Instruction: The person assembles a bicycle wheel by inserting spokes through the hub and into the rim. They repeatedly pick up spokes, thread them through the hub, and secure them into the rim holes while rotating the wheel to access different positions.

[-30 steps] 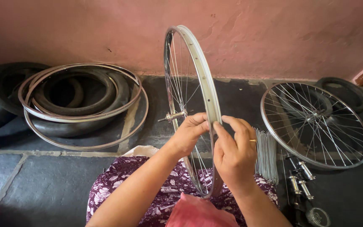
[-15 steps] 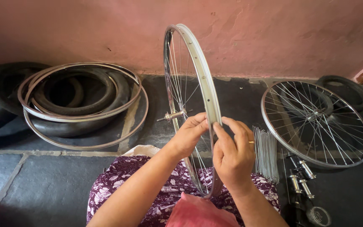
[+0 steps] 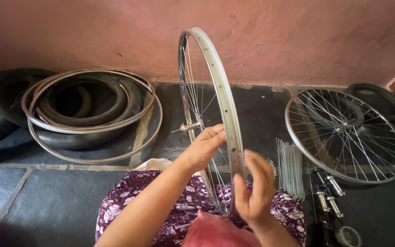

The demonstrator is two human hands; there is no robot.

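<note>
The upright silver metal bicycle wheel rim with thin wire spokes is standing edge-on over the person's lap, its lower arc resting against the purple floral fabric. The left hand is reaching in from the left of the upright rim, with its fingers extended and lying against the spokes and the rim's inner face; whether they are pinching a spoke cannot be told. The right hand is positioned just right of the upright rim, with its fingers loosely curled and the thumb raised close to the rim's outer edge; it is not gripping anything visible.

The silver hub axle is projecting to the left of the upright rim at mid height. A bundle of loose silver spokes is lying to the right of the rim. A finished spoked wheel is lying flat further right. Bare silver hoops over black rubber tyres are lying well to the left.
</note>
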